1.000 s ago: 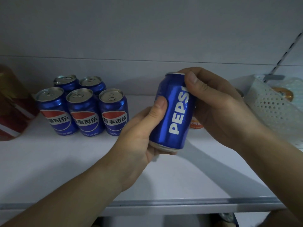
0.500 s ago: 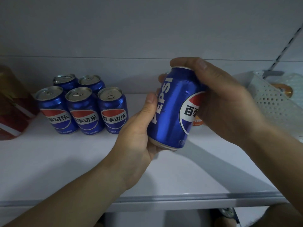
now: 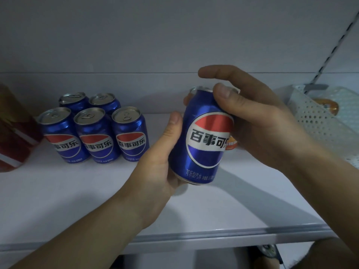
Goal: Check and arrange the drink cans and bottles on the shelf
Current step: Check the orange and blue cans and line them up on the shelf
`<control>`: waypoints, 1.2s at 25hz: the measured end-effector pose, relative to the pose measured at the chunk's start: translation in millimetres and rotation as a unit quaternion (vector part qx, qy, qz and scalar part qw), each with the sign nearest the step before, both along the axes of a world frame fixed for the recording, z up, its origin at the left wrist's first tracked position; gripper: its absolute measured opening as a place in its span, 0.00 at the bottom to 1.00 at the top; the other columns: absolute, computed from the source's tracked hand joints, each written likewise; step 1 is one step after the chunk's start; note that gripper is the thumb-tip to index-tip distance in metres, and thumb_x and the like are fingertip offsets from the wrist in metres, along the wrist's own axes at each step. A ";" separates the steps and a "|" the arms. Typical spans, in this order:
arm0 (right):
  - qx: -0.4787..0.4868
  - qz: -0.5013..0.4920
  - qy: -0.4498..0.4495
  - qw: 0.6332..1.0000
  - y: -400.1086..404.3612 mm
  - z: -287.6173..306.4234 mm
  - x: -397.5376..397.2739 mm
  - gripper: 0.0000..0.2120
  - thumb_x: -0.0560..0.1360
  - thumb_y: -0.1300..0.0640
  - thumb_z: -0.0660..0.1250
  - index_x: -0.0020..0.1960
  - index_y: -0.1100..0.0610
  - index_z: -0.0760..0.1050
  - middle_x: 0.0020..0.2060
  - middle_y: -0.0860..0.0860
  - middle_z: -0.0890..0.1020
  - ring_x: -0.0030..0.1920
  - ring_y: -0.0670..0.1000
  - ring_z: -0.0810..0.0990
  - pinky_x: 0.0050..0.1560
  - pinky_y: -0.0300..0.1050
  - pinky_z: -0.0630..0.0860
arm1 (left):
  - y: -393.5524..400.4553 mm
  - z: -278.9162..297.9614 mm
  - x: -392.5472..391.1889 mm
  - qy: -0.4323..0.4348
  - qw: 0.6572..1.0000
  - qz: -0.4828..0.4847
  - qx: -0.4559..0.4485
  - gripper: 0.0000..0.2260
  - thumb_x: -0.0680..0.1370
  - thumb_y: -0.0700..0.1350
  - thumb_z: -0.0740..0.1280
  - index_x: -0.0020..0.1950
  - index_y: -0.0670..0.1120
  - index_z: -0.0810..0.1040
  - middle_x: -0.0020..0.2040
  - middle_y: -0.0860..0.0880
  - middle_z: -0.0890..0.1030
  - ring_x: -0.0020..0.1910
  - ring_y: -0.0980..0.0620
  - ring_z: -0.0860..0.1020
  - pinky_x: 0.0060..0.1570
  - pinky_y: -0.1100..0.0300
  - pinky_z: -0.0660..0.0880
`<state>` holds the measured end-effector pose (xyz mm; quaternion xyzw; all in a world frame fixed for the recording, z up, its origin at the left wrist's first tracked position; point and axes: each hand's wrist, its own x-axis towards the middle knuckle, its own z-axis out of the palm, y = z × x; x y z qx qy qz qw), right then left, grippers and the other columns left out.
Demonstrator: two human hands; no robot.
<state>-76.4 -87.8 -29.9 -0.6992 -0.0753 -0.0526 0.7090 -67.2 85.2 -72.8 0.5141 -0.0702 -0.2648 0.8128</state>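
Six blue cans in all: five standing cans (image 3: 97,131) close together, far left on the white shelf (image 3: 77,200), one held can (image 3: 204,136) up in the middle, tilted a bit. Left hand (image 3: 161,164) curled round its bottom, right hand (image 3: 258,121) pinching its top. White holey basket (image 3: 318,121) far right, cut off. Red package (image 3: 15,133) far left, cut off. Something orange (image 3: 232,143) half hidden behind the held can.

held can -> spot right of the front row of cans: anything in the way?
Nothing visible. The held can is off the shelf, gripped by the left hand and the right hand. The shelf surface between it and the rightmost front can is bare.
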 end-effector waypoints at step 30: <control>-0.027 -0.022 -0.071 0.997 0.5 14.9 0.3 0.13 0.78 0.49 0.67 0.58 0.54 0.81 0.52 0.54 0.88 0.53 0.56 0.87 0.55 0.53 0.83 | 19.4 2.9 6.8 -0.205 0.976 -0.079 0.006 0.24 0.68 0.58 0.78 0.61 0.51 0.82 0.59 0.47 0.84 0.55 0.49 0.83 0.50 0.59 0.80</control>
